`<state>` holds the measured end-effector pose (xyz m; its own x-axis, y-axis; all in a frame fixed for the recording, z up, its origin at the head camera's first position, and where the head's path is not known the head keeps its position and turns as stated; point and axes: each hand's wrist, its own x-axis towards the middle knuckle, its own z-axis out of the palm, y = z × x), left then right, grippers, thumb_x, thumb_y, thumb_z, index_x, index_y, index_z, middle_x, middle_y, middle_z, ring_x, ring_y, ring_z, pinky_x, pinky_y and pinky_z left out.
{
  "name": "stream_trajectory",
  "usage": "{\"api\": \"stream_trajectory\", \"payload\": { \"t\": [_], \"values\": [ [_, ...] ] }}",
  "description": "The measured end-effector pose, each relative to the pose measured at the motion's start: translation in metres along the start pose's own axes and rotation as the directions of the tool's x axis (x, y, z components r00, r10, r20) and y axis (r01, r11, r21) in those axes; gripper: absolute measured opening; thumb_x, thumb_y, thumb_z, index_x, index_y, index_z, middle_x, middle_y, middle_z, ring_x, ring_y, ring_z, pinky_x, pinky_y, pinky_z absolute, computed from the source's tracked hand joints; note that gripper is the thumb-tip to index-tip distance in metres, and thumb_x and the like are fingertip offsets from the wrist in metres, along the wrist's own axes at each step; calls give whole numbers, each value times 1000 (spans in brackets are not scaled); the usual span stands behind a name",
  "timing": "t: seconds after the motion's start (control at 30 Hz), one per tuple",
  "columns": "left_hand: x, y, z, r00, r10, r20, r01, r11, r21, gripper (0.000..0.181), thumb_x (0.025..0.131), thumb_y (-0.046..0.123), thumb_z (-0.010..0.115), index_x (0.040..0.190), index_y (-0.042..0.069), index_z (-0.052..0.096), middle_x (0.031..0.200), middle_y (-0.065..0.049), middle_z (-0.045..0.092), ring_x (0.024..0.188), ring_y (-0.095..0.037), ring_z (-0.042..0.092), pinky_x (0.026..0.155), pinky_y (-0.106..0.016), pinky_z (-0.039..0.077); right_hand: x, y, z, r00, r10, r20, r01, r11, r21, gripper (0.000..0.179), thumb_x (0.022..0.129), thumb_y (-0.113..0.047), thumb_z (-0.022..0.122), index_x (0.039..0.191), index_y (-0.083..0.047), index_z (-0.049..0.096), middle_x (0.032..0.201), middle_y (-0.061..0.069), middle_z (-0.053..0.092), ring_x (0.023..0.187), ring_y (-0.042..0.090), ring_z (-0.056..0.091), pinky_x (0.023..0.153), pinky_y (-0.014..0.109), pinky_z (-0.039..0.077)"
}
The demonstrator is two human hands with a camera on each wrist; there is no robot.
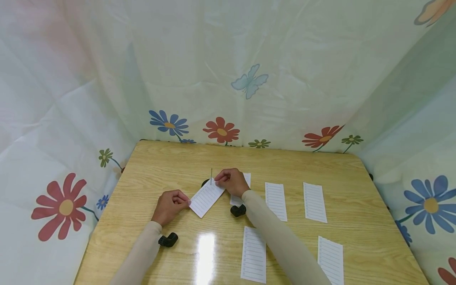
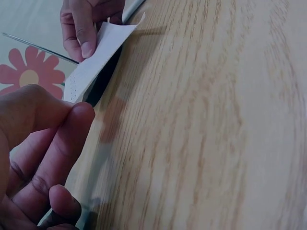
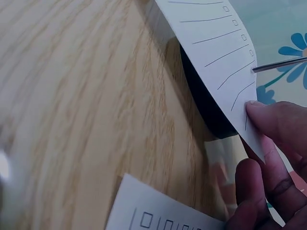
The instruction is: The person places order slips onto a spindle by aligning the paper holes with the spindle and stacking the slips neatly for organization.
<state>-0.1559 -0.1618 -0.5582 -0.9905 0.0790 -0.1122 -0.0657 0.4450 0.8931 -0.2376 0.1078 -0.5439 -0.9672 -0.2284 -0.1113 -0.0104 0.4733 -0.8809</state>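
A white paper slip (image 1: 204, 201) with ruled lines and small checkboxes is stretched between both hands, tilted over the table. My left hand (image 1: 171, 206) pinches its near-left corner between thumb and index finger (image 2: 79, 115). At the far-right end, my right hand (image 1: 232, 182) pinches the slip, the thumb (image 3: 276, 120) on its printed face. A thin metal spike (image 1: 211, 176) stands up at the slip's far edge; in the right wrist view it comes out of the paper close to the checkboxes. Beneath the slip is the spike's round black base (image 3: 204, 98), partly hidden.
Another lined slip (image 1: 235, 200) lies partly under my right hand. Further slips are spread to the right: two in the back row (image 1: 276, 202), two nearer the front (image 1: 254, 255). Black wrist cameras (image 1: 168, 240) sit on both sleeves. A flowered curtain (image 1: 249, 107) surrounds the wooden table (image 1: 171, 158).
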Motion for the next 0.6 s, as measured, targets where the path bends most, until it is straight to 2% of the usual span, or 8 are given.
{"api": "stream_trajectory", "payload": {
  "t": [0.5,0.6],
  "values": [
    [0,4,2,999,-32,-11,33,995,90,8,89,10,84,87,12,76,76,2,76,70,-10,67,64,-22,46,2,-6,5,999,40,-28,-43,993,-106,7,90,-10,82,97,-9,81,81,-1,73,77,11,66,73,26,53],
    [0,4,3,999,-33,-11,34,995,97,8,89,10,84,86,12,76,76,3,76,70,-9,67,64,-22,46,4,-6,7,998,48,-45,-53,990,-132,5,89,-9,81,93,-11,81,81,-1,73,77,12,65,73,27,53]
  ]
}}
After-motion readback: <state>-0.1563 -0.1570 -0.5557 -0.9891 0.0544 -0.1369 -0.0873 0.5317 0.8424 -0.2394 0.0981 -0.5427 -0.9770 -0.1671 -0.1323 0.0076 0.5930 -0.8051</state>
